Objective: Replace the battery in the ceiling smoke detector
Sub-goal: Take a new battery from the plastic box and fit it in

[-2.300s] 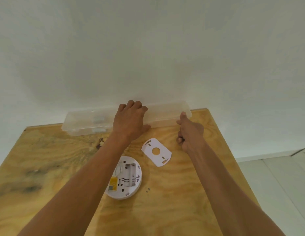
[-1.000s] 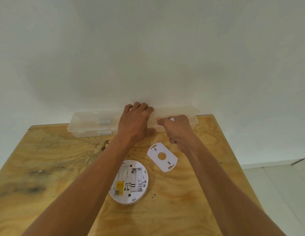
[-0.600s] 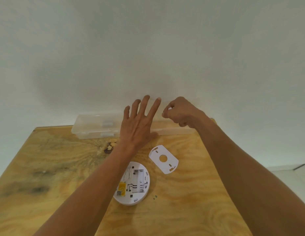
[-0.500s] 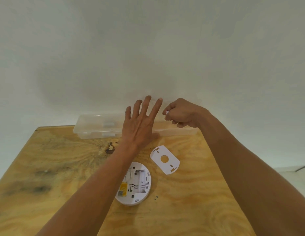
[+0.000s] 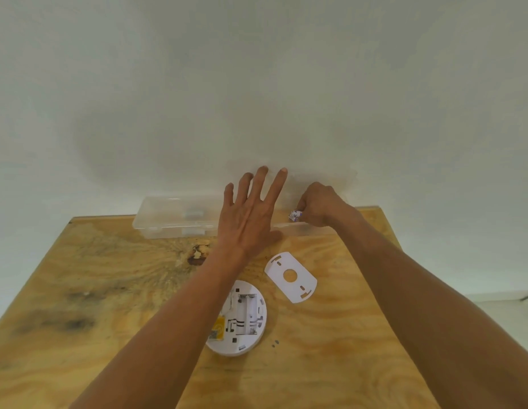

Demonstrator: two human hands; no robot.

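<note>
along the far edge of the plywood surface point(image 5: 94, 290), against the white wall, lies one clear plastic box point(image 5: 168, 219) with its lid lifted. the left hand point(image 5: 248, 219) is held over the box's middle with all fingers straight and spread, holding nothing; whether it touches the lid cannot be told. the right hand point(image 5: 319, 208) is at the box's right end, fingers curled, pinching one small white object point(image 5: 295, 215) between thumb and fingertips just above the box's front wall; what the object is stays too small to tell.

the smoke detector point(image 5: 242, 318), one of it, lies on its face nearer the person, well apart from both hands and partly under the left forearm. its back faces up, showing an open battery compartment with no battery seen inside and a yellow label near its left edge. just beyond and to the right of it lies one flat white mounting plate point(image 5: 291, 276), with a round hole in its middle and small slots, apart from the detector and below the right hand. two tiny dark specks point(image 5: 274, 343) sit on the wood beside the detector's right rim.
</note>
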